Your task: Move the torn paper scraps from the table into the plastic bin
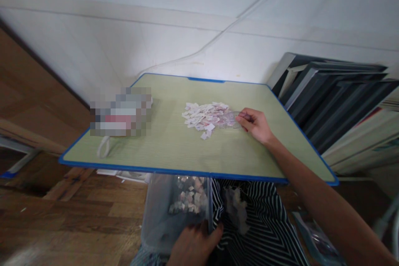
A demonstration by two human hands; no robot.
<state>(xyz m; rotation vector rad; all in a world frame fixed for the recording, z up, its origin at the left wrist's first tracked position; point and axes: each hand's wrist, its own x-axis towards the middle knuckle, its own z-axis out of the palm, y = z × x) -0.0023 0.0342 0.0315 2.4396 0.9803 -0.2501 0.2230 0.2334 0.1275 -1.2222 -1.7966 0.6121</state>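
Your right hand pinches a clear plastic piece, long axis roughly left-right, its free end pointing left into the flat paper scraps on the blue-edged, pale-green table. Your left hand grips the translucent bin, holding small pale pieces.

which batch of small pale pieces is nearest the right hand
The pile on the green tabletop: the right hand holds a clear item at its right edge. The other batch lies in the plastic bin, by the left hand.
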